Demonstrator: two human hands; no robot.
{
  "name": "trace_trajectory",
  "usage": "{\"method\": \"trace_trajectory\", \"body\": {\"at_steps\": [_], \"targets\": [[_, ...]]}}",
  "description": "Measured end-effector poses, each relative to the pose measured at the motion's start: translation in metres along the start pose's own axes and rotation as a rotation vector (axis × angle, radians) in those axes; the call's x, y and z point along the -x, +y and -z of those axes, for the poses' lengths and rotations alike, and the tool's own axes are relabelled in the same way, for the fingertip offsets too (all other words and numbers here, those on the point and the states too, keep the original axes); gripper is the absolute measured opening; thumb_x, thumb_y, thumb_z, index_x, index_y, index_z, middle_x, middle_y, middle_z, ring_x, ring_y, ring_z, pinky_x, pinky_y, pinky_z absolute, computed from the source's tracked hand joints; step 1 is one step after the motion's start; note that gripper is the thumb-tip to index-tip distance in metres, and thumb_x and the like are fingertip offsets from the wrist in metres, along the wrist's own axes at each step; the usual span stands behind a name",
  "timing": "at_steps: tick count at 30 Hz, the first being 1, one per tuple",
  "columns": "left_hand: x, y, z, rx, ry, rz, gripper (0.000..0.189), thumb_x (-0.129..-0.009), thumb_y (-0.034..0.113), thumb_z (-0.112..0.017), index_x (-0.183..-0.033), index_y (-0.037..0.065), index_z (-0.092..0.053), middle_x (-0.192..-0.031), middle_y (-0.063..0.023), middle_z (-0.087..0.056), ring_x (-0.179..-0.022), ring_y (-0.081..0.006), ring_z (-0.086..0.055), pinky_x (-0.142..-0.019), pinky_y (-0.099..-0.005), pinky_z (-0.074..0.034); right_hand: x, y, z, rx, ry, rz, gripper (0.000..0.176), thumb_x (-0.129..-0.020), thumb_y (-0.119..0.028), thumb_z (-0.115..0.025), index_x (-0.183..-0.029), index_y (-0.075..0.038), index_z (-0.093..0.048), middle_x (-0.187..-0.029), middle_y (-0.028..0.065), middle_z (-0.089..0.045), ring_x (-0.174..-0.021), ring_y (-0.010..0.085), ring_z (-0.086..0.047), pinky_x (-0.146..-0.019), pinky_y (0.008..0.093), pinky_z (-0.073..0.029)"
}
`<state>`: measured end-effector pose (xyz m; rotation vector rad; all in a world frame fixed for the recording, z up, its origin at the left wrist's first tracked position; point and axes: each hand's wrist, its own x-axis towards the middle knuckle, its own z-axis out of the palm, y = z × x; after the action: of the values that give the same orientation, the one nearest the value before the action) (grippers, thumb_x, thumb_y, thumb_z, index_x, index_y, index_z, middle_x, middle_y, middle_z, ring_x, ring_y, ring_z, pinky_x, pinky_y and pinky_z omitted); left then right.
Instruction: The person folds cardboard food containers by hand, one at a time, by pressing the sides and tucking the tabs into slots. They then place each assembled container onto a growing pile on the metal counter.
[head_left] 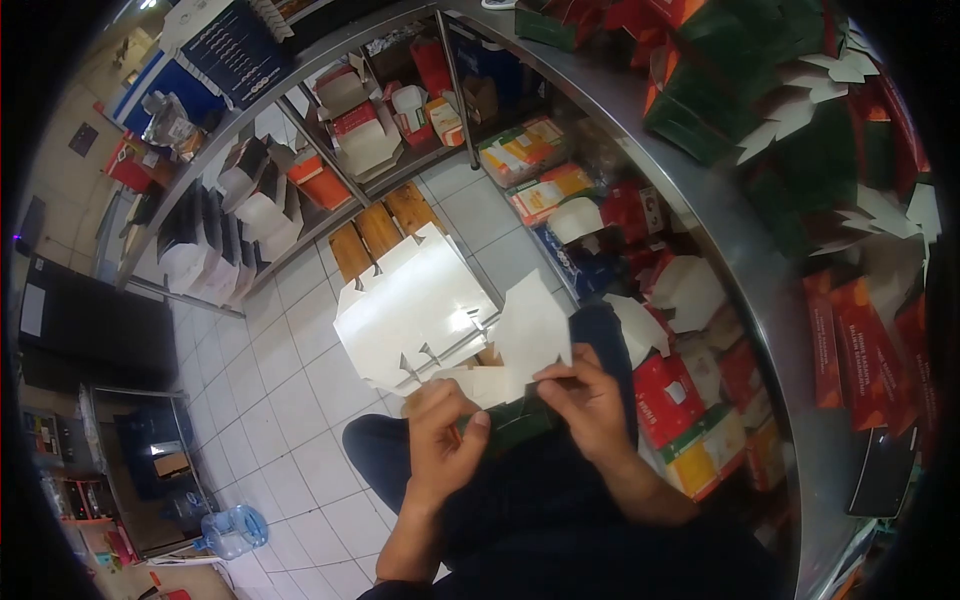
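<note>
White card faces up on the flap of a carton (pixel 535 325), its green side turned down toward the lap of a person seated between both knees. Pinching its right edge, the right hand (pixel 588 405) keeps a tight grip, thumb against fingers. At the opposite side sits the left hand (pixel 445 440), fingers curled and thumb forward; whether that grip is closed on the card I cannot tell.

Just past the carton lies a stack of flat white sheets (pixel 405 310), notched along the edges, resting on wooden slats (pixel 378 238) that stick out beyond its far side. From here the raised flap overlaps the stack's near right corner.

Room is tight to the right: the knee comes near the red and white boxes (pixel 672 400) packed under a steel bench (pixel 745 290). Along its top, green cartons (pixel 770 80) are heaped near the inner edge, with red packets (pixel 865 350) and a dark phone (pixel 885 470) nearer the person. Leftward the tiled floor (pixel 290 370) spreads wider, reaching a blue water jug (pixel 235 530) on one side and, farther off, a metal shelf (pixel 285 255) lined with open boxes (pixel 205 240).
</note>
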<state>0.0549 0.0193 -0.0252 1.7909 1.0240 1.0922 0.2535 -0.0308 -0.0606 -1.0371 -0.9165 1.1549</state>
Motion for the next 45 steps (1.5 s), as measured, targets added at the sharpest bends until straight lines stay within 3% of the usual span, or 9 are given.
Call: {"method": "trace_trajectory", "body": {"at_steps": [5,10,14,22,25,32,35,42,45], "targets": [[0.005,0.002,0.006,0.026,0.037,-0.035,0.018,-0.079,0.011,-0.070,-0.070,0.001,-0.058,-0.070,-0.0092,-0.047,-0.071,-0.0254,-0.047,-0.066,-0.0364,-0.034,0.011,0.000,-0.010,0.387,-0.014,0.194,0.036,-0.084,-0.016,-0.085,-0.117,-0.010,-0.075,-0.124,0.0113,-0.050,-0.108,0.0225,-0.059,-0.092,0.0313,-0.049],[-0.018,-0.016,-0.001,-0.181,0.147,-0.182,0.025,-0.088,0.018,-0.066,-0.104,-0.001,-0.063,-0.103,-0.0132,-0.056,-0.098,-0.0255,-0.056,-0.088,-0.0345,-0.044,0.003,-0.005,-0.001,0.683,-0.082,0.251,0.070,-0.073,-0.022,-0.094,-0.134,-0.013,-0.061,-0.131,0.0191,-0.045,-0.121,0.0368,-0.056,-0.101,0.0458,-0.049],[-0.035,-0.087,-0.001,-0.182,0.221,-0.075,0.039,-0.090,0.017,-0.070,-0.124,0.001,-0.060,-0.121,-0.0173,-0.055,-0.119,-0.0326,-0.054,-0.108,-0.0411,-0.040,-0.022,0.031,0.057,0.769,0.302,0.283,0.077,-0.075,-0.018,-0.092,-0.139,-0.006,-0.052,-0.135,0.0229,-0.045,-0.125,0.0408,-0.053,-0.105,0.0459,-0.047],[-0.026,-0.280,0.032,-0.820,-0.258,0.057,0.078,-0.078,0.039,-0.086,-0.146,0.013,-0.056,-0.159,-0.0146,-0.044,-0.146,-0.0405,-0.039,-0.119,-0.0640,-0.024,-0.005,0.072,0.148,0.870,0.658,0.104,0.077,-0.091,-0.008,-0.072,-0.157,-0.006,-0.033,-0.143,0.0233,-0.042,-0.130,0.0358,-0.050,-0.109,0.0471,-0.042],[-0.030,-0.267,0.041,-0.830,-0.403,0.140,0.068,-0.080,0.036,-0.084,-0.140,0.016,-0.062,-0.157,-0.0091,-0.048,-0.145,-0.0290,-0.043,-0.116,-0.0595,-0.030,0.020,0.080,0.142,0.828,0.588,0.076,0.071,-0.091,-0.007,-0.071,-0.154,-0.008,-0.038,-0.141,0.0196,-0.044,-0.123,0.0310,-0.056,-0.103,0.0448,-0.047],[-0.053,-0.236,0.059,-0.734,-0.422,0.038,0.027,-0.093,0.018,-0.070,-0.118,0.007,-0.070,-0.119,-0.0157,-0.070,-0.112,-0.0340,-0.066,-0.104,-0.0494,-0.043,0.013,0.073,0.090,0.631,0.462,0.043,0.050,-0.093,-0.006,-0.070,-0.141,-0.006,-0.056,-0.140,0.0152,-0.051,-0.119,0.0264,-0.060,-0.098,0.0390,-0.051],[-0.053,-0.160,0.049,-0.463,0.099,-0.015,0.013,-0.099,0.003,-0.057,-0.105,0.001,-0.068,-0.094,-0.0206,-0.067,-0.091,-0.0394,-0.068,-0.079,-0.0441,-0.054,-0.003,0.046,0.055,0.677,0.194,0.153,0.053,-0.092,-0.011,-0.071,-0.142,-0.006,-0.054,-0.143,0.0186,-0.049,-0.128,0.0323,-0.056,-0.104,0.0421,-0.049],[0.030,-0.015,0.039,-0.248,-0.130,-0.157,0.020,-0.090,-0.001,-0.060,-0.107,0.002,-0.069,-0.108,-0.0164,-0.073,-0.098,-0.0343,-0.071,-0.093,-0.0423,-0.056,-0.032,0.009,-0.003,0.593,0.018,0.651,0.064,-0.091,-0.026,-0.078,-0.144,-0.011,-0.046,-0.147,0.0195,-0.051,-0.139,0.0405,-0.047,-0.122,0.0580,-0.023],[0.054,0.008,0.029,-0.165,-0.166,-0.076,0.023,-0.085,0.004,-0.075,-0.107,0.003,-0.069,-0.105,-0.0144,-0.073,-0.095,-0.0344,-0.071,-0.083,-0.0375,-0.055,-0.033,-0.001,-0.006,0.481,-0.067,0.786,0.047,-0.085,-0.030,-0.084,-0.117,-0.016,-0.054,-0.113,0.0073,-0.069,-0.124,0.0301,-0.059,-0.122,0.0608,-0.020]]}}
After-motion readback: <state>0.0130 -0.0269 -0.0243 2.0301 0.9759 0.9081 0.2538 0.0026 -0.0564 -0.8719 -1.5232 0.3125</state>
